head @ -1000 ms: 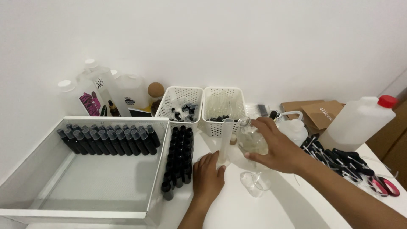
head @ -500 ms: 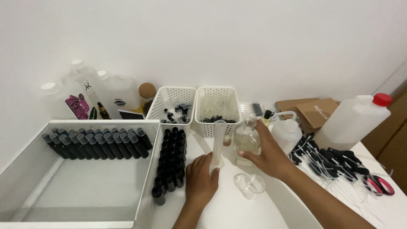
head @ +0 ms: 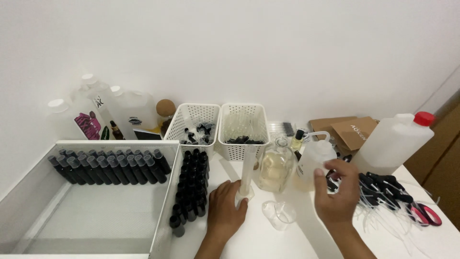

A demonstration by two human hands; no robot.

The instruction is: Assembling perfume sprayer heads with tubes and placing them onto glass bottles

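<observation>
The left hand (head: 225, 211) pinches the tall thin tube (head: 246, 175); the right hand (head: 338, 189) hangs half spread at three o'clock. A bump could tip the tube onto the bench (head: 287, 240).

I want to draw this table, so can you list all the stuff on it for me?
small bottles: many, black, standing in rows beside the tray, more inside it
tray: one, white, left
baskets: two, white, at the back
measuring cylinder: one, clear, upright in the middle
glass bottle: one, clear with pale yellow liquid, right of the cylinder
funnel: one, clear, lying in front
squeeze bottle: one, white, beside the glass bottle
jug: one, white with red cap, right
big bottles: several, whitish, back left
scissors: one, red handles, far right
left hand: at the cylinder's base
right hand: raised, holding nothing
</observation>
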